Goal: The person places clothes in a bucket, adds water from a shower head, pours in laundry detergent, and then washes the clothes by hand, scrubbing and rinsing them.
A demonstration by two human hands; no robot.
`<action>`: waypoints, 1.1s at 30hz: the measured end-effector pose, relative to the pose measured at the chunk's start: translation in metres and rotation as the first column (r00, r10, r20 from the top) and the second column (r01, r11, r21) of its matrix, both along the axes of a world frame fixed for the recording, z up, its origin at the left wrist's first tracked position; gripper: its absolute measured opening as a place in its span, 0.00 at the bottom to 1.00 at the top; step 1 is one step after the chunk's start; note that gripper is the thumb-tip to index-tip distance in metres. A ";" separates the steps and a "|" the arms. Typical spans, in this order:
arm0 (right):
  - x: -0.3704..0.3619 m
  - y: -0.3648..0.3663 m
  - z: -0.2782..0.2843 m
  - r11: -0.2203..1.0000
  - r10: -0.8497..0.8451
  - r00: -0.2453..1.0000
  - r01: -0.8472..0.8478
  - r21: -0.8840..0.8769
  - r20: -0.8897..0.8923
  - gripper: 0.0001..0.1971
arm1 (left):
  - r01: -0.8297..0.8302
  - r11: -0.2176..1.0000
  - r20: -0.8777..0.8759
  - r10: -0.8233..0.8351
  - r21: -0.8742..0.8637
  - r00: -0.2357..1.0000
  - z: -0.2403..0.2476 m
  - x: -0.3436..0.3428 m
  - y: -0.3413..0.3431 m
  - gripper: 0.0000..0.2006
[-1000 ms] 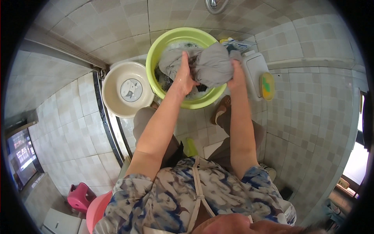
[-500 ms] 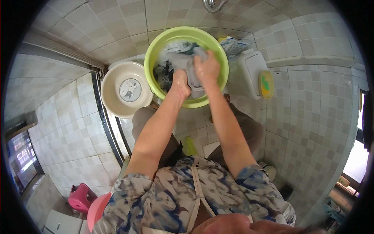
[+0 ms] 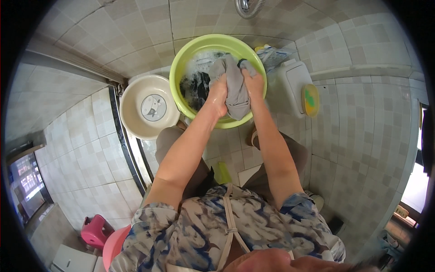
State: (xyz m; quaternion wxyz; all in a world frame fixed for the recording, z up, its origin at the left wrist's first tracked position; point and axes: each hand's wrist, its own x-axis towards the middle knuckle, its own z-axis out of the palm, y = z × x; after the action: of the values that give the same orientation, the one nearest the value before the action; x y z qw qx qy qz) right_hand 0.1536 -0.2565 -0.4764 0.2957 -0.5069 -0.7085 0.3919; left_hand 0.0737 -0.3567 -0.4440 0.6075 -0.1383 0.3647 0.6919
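Over a lime-green basin (image 3: 181, 51) I hold a wet grey cloth garment (image 3: 236, 86) between both hands. My left hand (image 3: 218, 93) is closed on its left side. My right hand (image 3: 253, 84) grips the right side, near a dark edge of the fabric. The cloth is bunched, and its lower end hangs at the basin's near rim. Below it, dark clothes (image 3: 197, 88) lie in sudsy water (image 3: 201, 61) in the left half of the basin. Most of my fingertips are hidden by the fabric.
A cream basin (image 3: 131, 93) with a cow picture stands left of the green one. To the right are a white lidded bin (image 3: 292, 86), a yellow soap dish (image 3: 314, 109) and a plastic packet (image 3: 273, 56). A pink stool (image 3: 94, 232) is at the lower left; a shower hose (image 3: 251, 11) hangs above.
My hands have moved slightly apart and to the right. The grey garment has been lifted and now hangs between them, showing more of the dark clothes and suds.
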 end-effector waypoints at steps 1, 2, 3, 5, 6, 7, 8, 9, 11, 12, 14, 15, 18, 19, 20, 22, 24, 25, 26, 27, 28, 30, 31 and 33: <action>0.002 0.002 0.002 1.000 0.004 1.000 -0.004 0.000 -0.005 0.18 | -0.004 1.000 -0.005 0.004 0.000 1.000 0.002 -0.006 -0.002 0.20; -0.001 0.000 0.018 0.997 -0.005 0.985 -0.008 -0.073 -0.173 0.18 | 0.013 0.997 -0.116 -0.004 0.079 0.993 0.009 -0.019 -0.005 0.22; 0.003 0.000 0.031 0.990 -0.032 0.942 -0.015 -0.139 -0.333 0.19 | 0.048 0.986 -0.223 -0.011 0.160 0.975 0.024 -0.025 -0.006 0.24; 0.025 -0.003 0.055 0.985 -0.035 0.920 -0.035 -0.170 -0.392 0.17 | -0.060 0.998 -0.314 0.054 -0.007 0.948 0.043 -0.020 -0.013 0.28; 0.038 -0.014 0.073 0.960 0.002 0.875 -0.138 -0.245 -0.484 0.18 | -0.121 0.992 -0.333 0.102 -0.037 0.938 0.041 -0.021 -0.017 0.30; 0.050 -0.020 0.085 0.919 0.027 0.818 -0.246 -0.307 -0.574 0.19 | -0.184 0.981 -0.352 0.149 -0.067 0.924 0.039 -0.021 -0.024 0.31; 0.074 -0.016 0.080 0.896 0.082 0.871 -0.277 -0.347 -0.484 0.20 | -0.218 0.974 -0.337 0.225 0.060 0.914 0.042 -0.013 -0.025 0.29; 0.091 -0.014 0.071 0.901 0.078 0.868 -0.272 -0.339 -0.490 0.20 | -0.209 0.976 -0.343 0.219 0.068 0.913 0.040 -0.008 -0.028 0.29; 0.121 -0.014 0.049 0.863 0.504 0.825 -0.471 -0.180 0.257 0.20 | -0.107 0.971 -0.433 0.003 -0.215 0.902 0.034 0.000 -0.032 0.26; 0.134 -0.031 0.042 0.827 0.401 0.752 -0.542 0.145 0.524 0.19 | -0.081 0.954 -0.411 -0.048 -0.290 0.910 0.035 0.006 -0.037 0.24; 0.146 -0.042 0.045 0.872 0.475 0.824 -0.487 -0.043 0.307 0.19 | -0.084 0.963 -0.358 -0.013 -0.256 0.934 0.023 0.013 -0.046 0.26; 0.147 -0.050 0.052 0.853 0.490 0.868 -0.458 -0.248 0.080 0.19 | -0.090 0.971 -0.293 0.021 -0.223 0.956 0.015 0.014 -0.052 0.29; 0.149 -0.074 0.069 0.855 0.487 0.873 -0.474 -0.208 0.011 0.20 | -0.117 0.978 -0.249 0.071 -0.173 0.966 0.015 0.027 -0.067 0.26; 0.151 -0.080 0.072 0.857 0.502 0.865 -0.500 -0.126 -0.022 0.20 | -0.131 0.982 -0.205 0.102 -0.133 0.973 0.021 0.032 -0.072 0.26; 0.143 -0.093 0.075 0.855 0.506 0.862 -0.506 -0.113 -0.035 0.22 | -0.173 0.978 -0.167 0.153 -0.113 0.974 0.022 0.031 -0.084 0.25; 0.145 -0.105 0.089 0.858 0.510 0.860 -0.508 -0.072 0.004 0.23 | -0.161 0.981 -0.164 0.142 -0.109 0.976 0.047 0.050 -0.091 0.25; 0.147 -0.120 0.100 0.858 0.512 0.857 -0.514 0.020 0.063 0.21 | -0.150 0.983 -0.165 0.131 -0.104 0.977 0.068 0.075 -0.099 0.26; 0.148 -0.129 0.103 0.856 0.515 0.855 -0.517 0.025 0.056 0.21 | -0.144 0.986 -0.197 0.125 -0.088 0.972 0.077 0.090 -0.105 0.24; 0.153 -0.136 0.099 0.852 0.512 0.854 -0.518 0.078 0.089 0.18 | -0.133 0.989 -0.229 0.114 -0.069 0.967 0.086 0.104 -0.109 0.23; 0.156 -0.143 0.097 0.840 0.514 0.850 -0.526 0.130 0.119 0.15 | -0.140 0.988 -0.241 0.120 -0.066 0.963 0.085 0.113 -0.118 0.23; 0.162 -0.147 0.095 0.845 0.521 0.839 -0.533 0.044 0.153 0.08 | -0.032 0.992 -0.343 -0.012 -0.123 0.939 0.079 0.122 -0.127 0.24; 0.187 -0.150 0.086 0.846 0.529 0.841 -0.533 0.009 0.112 0.08 | 0.133 0.973 -0.395 -0.199 -0.190 0.897 0.082 0.146 -0.139 0.24; 0.200 -0.149 0.081 0.845 0.534 0.842 -0.533 -0.030 0.076 0.10 | 0.133 0.973 -0.402 -0.200 -0.187 0.894 0.090 0.157 -0.142 0.24; 0.220 -0.152 0.085 0.834 0.551 0.833 -0.549 -0.049 0.051 0.11 | 0.109 0.962 -0.481 -0.221 -0.250 0.848 0.107 0.175 -0.155 0.20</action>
State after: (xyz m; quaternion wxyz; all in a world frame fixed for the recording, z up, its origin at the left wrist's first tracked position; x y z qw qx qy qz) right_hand 0.3732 -0.4086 -0.3912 0.1398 -0.2987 -0.8268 0.4556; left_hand 0.2492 -0.5118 -0.3374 0.5301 0.0155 0.5933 0.6056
